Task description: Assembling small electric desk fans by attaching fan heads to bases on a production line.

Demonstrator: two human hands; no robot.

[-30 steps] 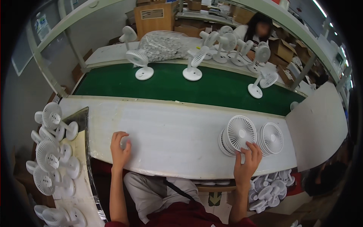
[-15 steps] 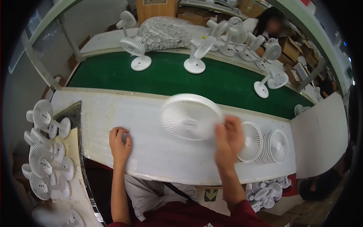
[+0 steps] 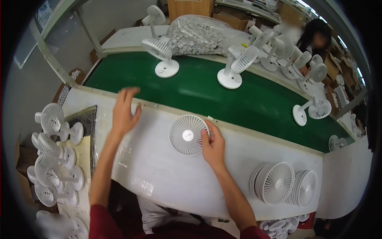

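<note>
One grille (image 3: 187, 136) in half-curled right hand (image 3: 214, 146)

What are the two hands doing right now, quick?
Left hand: open and empty, reaching near the green conveyor belt.
Right hand: holding a round white fan grille by its edge.

A plain grey wall (image 3: 113, 18) is seen at left. The white bench (image 3: 145, 153) is bordered by a green strip (image 3: 191, 87). A wooden cabinet (image 3: 189, 8) is noted behind; strip lights (image 3: 342, 41) are lit at upper right.
</note>
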